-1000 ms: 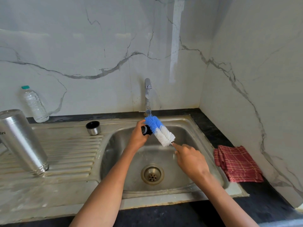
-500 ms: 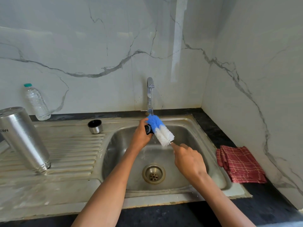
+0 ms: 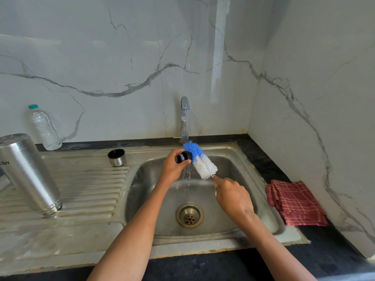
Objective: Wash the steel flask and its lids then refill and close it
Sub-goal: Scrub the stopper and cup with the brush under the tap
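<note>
While water runs from the tap, the stainless steel sink unit (image 3: 85, 201) fills the lower frame: ribbed drainboard at 9 o'clock, deep basin (image 3: 243, 171) at centre with a round brass-toned drain (image 3: 189, 214) at 6 o'clock of the bowl.

Tall cylindrical brushed-steel flask (image 3: 28, 173) stands inverted on the drainboard at 9 o'clock, mouth down, base up, leaning slightly left in this wide view; faint lettering near its left edge, ringed neck touching the ribs. Surface dull-bright, streaked.

Folded red checked cloth (image 3: 296, 203) lies on the dark counter at 3 o'clock, beside the basin rim.

Clear ribbed plastic water bottle with a teal cap (image 3: 43, 128) stands against the marble wall at 10 o'clock, behind the flask.

Chrome tap (image 3: 185, 118) at 12 o'clock, thin stream falling past the hands.

Blue-and-white bristle bottle brush (image 3: 200, 160) is held slanted under the stream, blue end up; bristles press against the small black inner lid (image 3: 185, 156).

Left hand (image 3: 174, 167) grips that black lid, fingers curled round it. Right hand (image 3: 233, 196) pinches the brush's thin handle, fingers closed on it.

Small steel cup-shaped outer lid with black lining (image 3: 116, 157) sits open side up on the drainboard at 11 o'clock, well apart from the flask.
</note>
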A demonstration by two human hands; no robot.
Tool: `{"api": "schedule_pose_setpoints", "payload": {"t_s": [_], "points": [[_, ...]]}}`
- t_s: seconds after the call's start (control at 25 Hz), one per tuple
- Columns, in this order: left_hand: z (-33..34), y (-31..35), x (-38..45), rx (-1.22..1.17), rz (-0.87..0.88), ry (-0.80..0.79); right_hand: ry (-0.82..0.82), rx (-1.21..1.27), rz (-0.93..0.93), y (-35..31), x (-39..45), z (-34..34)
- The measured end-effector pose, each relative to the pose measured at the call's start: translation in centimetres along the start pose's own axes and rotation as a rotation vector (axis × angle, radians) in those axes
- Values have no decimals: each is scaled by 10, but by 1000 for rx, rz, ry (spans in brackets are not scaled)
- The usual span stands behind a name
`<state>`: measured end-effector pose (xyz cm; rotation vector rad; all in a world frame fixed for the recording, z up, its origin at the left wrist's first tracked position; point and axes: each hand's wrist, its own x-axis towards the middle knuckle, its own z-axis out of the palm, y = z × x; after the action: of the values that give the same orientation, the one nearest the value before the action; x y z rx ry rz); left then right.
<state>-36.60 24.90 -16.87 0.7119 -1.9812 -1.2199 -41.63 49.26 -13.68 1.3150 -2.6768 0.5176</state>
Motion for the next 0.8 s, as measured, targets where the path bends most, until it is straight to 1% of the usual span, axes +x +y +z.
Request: {"api": "schedule_pose_setpoints", "payload": {"t_s": [0.08,0.16,0.28,0.36,0.4,0.48,0.64,0.76,0.8], "points": [[2,3,-1,-66,-23,-41,-29,86,54,1,10,0],[5,7,-2,-138,-74,-40,-79,272,144,4,14,1],[6,6,1,-334,-156,33,-176,688,261,7,10,6],[4,3,3,-391,-185,76,-216,959,336,9,5,6],[4,0,5,-395,-194,87,-231,1047,357,10,2,5],[4,-1,5,-395,-204,68,-239,1110,371,8,2,3],[6,6,-1,-359,-208,-49,-207,1126,411,5,11,3],[4,5,0,-365,-192,-16,-234,1111,381,8,6,3],[2,3,1,-333,-192,0,-242,1106,373,9,2,3]]}}
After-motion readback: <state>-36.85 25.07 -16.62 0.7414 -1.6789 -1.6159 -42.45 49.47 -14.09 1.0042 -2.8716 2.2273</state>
